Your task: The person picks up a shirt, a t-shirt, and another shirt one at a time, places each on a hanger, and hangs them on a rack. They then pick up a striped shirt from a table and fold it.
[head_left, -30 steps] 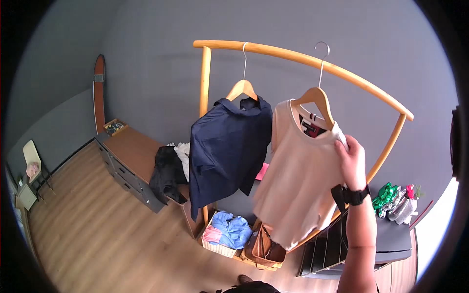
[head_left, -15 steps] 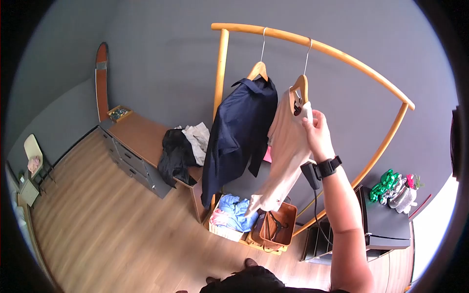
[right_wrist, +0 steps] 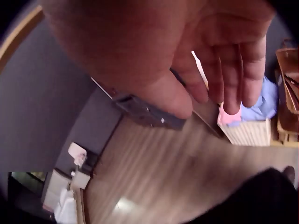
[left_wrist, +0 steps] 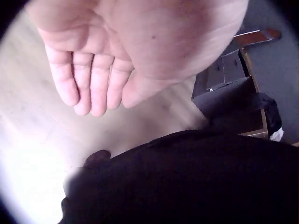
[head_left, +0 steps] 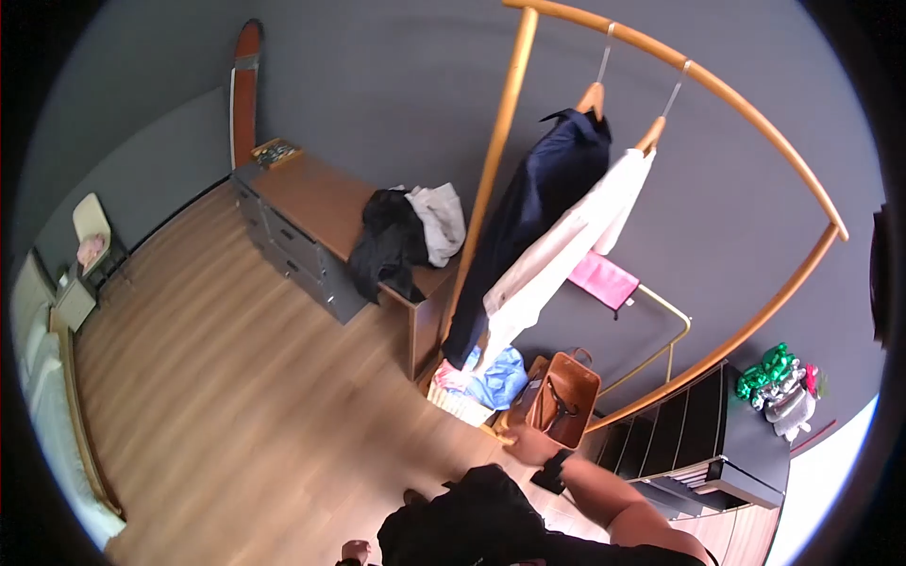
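A pale pink T-shirt point(head_left: 566, 250) hangs edge-on from a wooden hanger point(head_left: 651, 137) on the clothes rack point(head_left: 755, 108). Beside it is a navy shirt point(head_left: 552, 184), likewise on a wooden hanger. My right hand point(head_left: 530, 445) is down in front of the brown basket point(head_left: 579, 373), away from both garments. In the right wrist view that hand point(right_wrist: 201, 56) holds nothing, its fingers loosely bent. Low by my body is my left hand point(head_left: 356, 551). The left wrist view shows its bare palm point(left_wrist: 126, 37) and relaxed fingers, also holding nothing.
A wicker basket point(head_left: 458, 407) of blue and pink clothes stands under the rack. Black clothing point(head_left: 387, 241) and white clothing point(head_left: 439, 222) lie on the low cabinet point(head_left: 316, 203). Shiny ornaments point(head_left: 779, 382) sit on the dark unit at right; a bed point(head_left: 61, 424) is far left.
My right hand has let go of the pink T-shirt and dropped toward the baskets. The T-shirt has turned edge-on beside the navy shirt. The head view has swung down and right; my left hand has come into it.
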Tool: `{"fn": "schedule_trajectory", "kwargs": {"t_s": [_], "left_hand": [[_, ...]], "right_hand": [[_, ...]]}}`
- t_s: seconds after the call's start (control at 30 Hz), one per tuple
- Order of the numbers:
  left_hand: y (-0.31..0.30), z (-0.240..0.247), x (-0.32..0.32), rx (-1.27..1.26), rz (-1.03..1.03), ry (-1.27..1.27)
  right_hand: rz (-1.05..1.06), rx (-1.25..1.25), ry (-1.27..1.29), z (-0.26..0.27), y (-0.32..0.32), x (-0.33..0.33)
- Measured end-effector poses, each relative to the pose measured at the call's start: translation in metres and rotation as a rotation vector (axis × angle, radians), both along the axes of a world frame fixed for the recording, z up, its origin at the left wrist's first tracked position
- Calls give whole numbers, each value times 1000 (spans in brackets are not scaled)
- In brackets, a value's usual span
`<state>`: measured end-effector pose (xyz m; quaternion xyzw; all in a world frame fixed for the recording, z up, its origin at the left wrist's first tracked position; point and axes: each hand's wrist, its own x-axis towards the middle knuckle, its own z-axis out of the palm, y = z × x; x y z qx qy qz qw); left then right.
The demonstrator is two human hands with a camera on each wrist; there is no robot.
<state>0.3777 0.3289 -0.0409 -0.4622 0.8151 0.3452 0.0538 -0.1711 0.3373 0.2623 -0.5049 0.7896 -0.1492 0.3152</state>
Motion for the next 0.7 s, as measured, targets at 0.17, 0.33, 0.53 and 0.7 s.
{"fn": "schedule_trajectory", "kwargs": {"t_s": [0.17,0.33,0.53,0.7], "left_hand": [[0,9,4,506,664,119],[-4,6,20,447,643,163],[-5,50,7,711,1013,305],[0,39,21,278,688,12]], "right_hand": [[181,80,-66,-30,-9,61],[229,4,-143,-22,-74,67],[253,-96,-130,-36,-189,80],[40,-297,-98,-56,-337,79]]}}
